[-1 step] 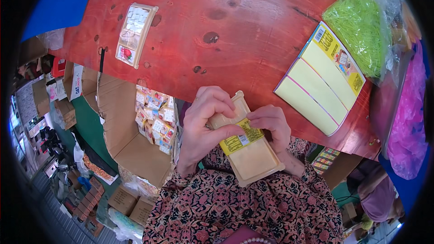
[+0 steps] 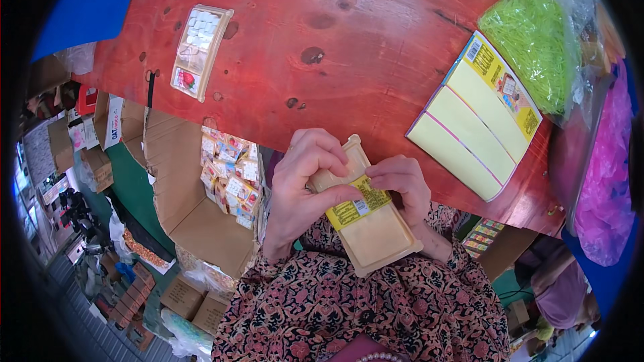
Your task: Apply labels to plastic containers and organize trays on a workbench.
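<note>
Both hands hold a flat, cream-coloured rectangular plastic tray [image 2: 370, 224] with a yellow label band across its middle, just off the near edge of the red-brown wooden bench [image 2: 349, 47] and above the person's patterned sleeves. The left hand [image 2: 303, 184] wraps the tray's left side, its grip pressed together on the tray: fingers curl over the far end and the thumb lies across the top beside the label. The right hand [image 2: 402, 184] pinches the tray from the right, fingertips bent onto the label band and the far half of the tray. The tray tilts, its far end reaching the bench edge and its near end pointing toward the person's body.

On the bench, near its right edge, lies a flat pack of pale yellow sheets with a yellow printed header [image 2: 476, 117], angled toward the near right corner. Just beyond it, at the far right, sits a clear plastic bag of bright green shredded filling [image 2: 533, 43]. Toward the left edge, well apart from the hands, rests a second cream tray filled with small white pieces [image 2: 200, 50].

Below the bench's left near edge, an open brown cardboard box [image 2: 201, 221] holds many small colourful packets [image 2: 231, 174]. A pink plastic bag [image 2: 604, 181] hangs off to the right of the bench.
</note>
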Action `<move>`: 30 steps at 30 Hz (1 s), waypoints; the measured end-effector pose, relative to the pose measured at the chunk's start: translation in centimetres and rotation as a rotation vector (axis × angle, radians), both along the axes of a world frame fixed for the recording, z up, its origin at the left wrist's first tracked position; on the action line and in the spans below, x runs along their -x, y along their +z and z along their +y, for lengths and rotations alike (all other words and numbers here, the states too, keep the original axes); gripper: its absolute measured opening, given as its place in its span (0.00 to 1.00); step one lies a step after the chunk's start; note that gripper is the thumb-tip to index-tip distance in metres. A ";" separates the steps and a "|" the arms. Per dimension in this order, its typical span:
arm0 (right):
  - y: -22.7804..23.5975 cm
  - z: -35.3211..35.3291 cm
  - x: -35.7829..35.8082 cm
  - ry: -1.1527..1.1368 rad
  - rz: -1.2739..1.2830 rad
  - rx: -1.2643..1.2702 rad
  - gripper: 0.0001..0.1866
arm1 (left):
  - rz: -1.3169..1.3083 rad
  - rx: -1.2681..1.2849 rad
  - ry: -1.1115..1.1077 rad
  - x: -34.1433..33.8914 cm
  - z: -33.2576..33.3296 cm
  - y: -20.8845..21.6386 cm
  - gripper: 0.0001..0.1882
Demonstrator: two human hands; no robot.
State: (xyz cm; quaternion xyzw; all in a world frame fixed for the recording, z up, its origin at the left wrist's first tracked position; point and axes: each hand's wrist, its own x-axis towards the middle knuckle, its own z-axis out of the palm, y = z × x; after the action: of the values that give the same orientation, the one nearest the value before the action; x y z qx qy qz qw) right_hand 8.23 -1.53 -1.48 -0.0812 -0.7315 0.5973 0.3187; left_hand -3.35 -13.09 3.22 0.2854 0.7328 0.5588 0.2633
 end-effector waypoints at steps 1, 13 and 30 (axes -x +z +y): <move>-0.1 -0.1 0.1 -0.004 0.006 0.011 0.16 | 0.026 0.018 -0.012 0.0 -0.2 0.0 0.16; 0.3 0.1 0.2 0.082 -0.136 0.061 0.15 | -0.244 0.055 0.133 -0.2 -0.4 -0.5 0.07; 1.1 -1.1 0.5 0.368 -0.202 0.504 0.25 | 0.310 0.029 -0.051 -2.5 -5.6 -0.2 0.21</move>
State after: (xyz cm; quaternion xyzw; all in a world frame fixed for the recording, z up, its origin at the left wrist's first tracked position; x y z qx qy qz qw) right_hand 7.69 -2.63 -0.36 -0.0828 -0.5909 0.7961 0.1009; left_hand -0.87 -18.66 3.06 0.3831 0.7651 0.4906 0.1651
